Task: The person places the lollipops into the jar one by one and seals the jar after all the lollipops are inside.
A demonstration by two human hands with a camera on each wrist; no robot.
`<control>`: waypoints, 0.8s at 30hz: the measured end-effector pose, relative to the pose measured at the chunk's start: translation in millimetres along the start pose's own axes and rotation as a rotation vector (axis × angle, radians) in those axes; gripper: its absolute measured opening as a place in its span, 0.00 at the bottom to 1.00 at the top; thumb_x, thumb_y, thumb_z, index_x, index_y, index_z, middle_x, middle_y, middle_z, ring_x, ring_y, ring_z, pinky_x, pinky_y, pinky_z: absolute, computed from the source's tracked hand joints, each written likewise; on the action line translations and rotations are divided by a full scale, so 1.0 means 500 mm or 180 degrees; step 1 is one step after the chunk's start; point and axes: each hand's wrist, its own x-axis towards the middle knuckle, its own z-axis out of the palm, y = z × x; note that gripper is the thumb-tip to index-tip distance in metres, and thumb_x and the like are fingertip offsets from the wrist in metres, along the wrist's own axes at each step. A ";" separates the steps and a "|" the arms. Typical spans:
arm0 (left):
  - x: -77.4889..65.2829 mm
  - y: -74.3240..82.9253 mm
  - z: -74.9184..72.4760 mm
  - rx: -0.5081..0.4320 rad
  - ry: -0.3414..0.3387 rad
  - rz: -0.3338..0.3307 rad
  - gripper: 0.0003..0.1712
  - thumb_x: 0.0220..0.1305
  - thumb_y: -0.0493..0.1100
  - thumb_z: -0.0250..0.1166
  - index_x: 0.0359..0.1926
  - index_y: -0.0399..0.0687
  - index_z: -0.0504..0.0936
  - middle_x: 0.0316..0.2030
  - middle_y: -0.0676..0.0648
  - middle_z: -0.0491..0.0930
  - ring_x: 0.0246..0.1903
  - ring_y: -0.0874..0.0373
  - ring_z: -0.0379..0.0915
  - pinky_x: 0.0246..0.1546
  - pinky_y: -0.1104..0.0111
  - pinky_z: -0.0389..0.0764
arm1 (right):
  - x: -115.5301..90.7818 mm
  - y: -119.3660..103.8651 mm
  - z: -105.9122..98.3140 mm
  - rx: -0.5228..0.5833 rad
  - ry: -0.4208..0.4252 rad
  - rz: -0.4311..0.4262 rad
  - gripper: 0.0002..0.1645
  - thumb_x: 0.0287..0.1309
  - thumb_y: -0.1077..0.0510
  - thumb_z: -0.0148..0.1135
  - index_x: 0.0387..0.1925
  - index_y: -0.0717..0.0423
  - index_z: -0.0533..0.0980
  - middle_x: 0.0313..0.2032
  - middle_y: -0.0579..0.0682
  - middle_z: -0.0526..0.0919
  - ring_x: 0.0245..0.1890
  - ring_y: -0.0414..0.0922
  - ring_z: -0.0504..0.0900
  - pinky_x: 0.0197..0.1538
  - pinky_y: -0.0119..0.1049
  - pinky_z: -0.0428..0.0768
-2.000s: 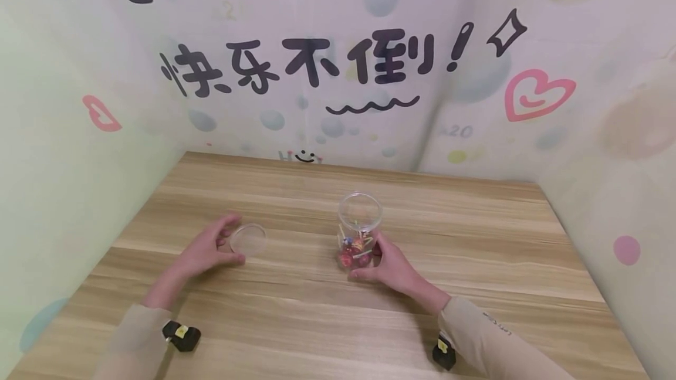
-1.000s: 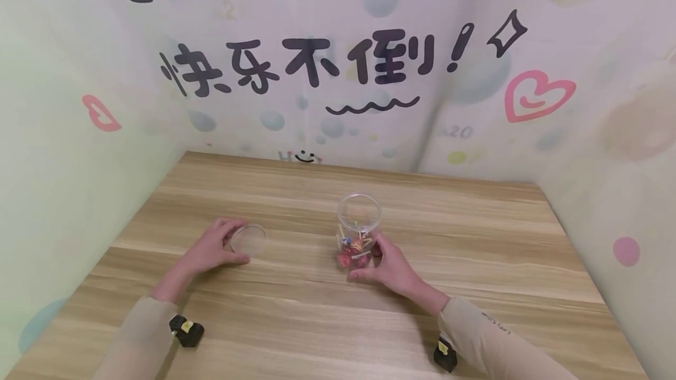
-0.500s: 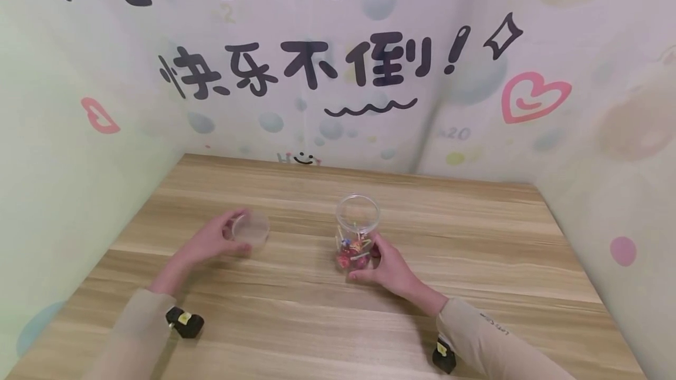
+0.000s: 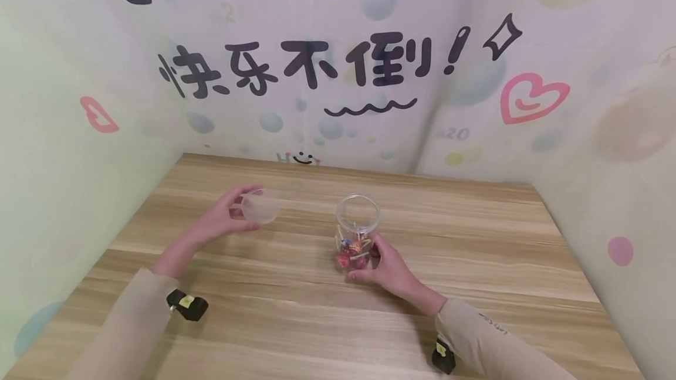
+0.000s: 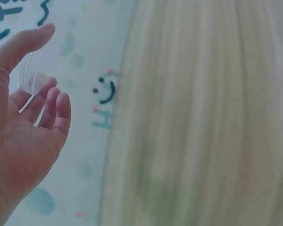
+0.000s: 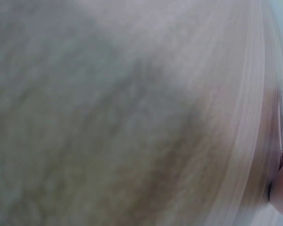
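Between the thumb and fingers of my left hand is a round clear plastic lid, held by its edge and raised off the table. The left wrist view shows the lid at the fingertips, partly behind the thumb. My right hand grips the lower right side of a clear plastic jar, which stands upright with its mouth uncovered. Several wrapped lollipops lie in the bottom of the jar. Only a sliver of the right hand and jar shows at the right edge of the right wrist view.
A wood-grain table carries the jar. Printed fabric walls with lettering stand behind and on both sides. A black camera is strapped under each sleeve cuff.
My left hand first closes on the lid at the table, then lifts it and carries it away from me and slightly right. The right hand and jar stay in place.
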 end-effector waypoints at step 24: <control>0.061 0.113 0.030 -0.0779 -0.0168 0.0930 0.43 0.49 0.22 0.68 0.65 0.34 0.58 0.65 0.38 0.66 0.55 0.50 0.62 0.54 0.78 0.77 | -0.001 0.000 0.002 0.0137 0.0001 0.0017 0.49 0.34 0.50 0.85 0.61 0.45 0.70 0.54 0.44 0.81 0.54 0.43 0.78 0.60 0.37 0.77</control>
